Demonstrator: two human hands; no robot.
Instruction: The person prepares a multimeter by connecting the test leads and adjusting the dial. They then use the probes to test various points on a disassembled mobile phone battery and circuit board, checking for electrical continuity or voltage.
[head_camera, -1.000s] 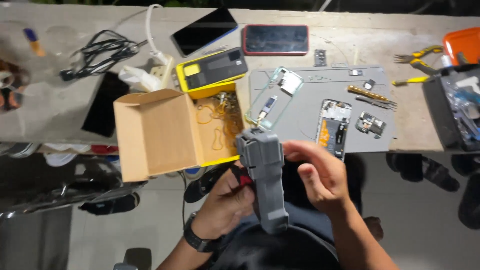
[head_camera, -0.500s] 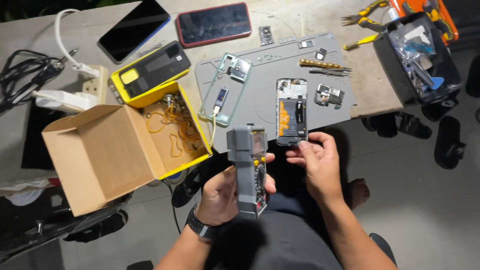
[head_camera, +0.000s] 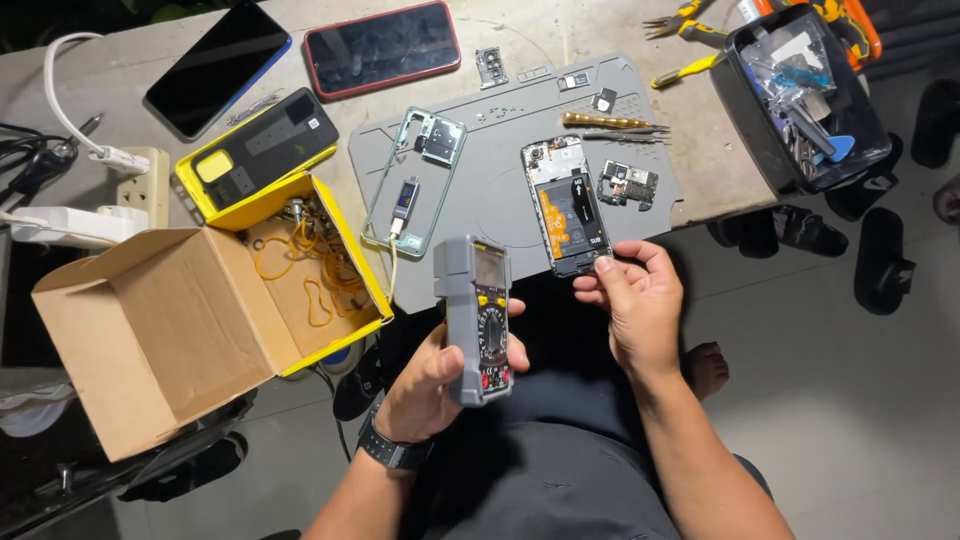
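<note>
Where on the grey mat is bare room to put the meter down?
The middle of the grey mat is bare, between the green phone frame and the opened phone. The mat's upper edge is crowded with small parts, and the screwdrivers and circuit board fill its right side. The left hand holds the meter.
</note>
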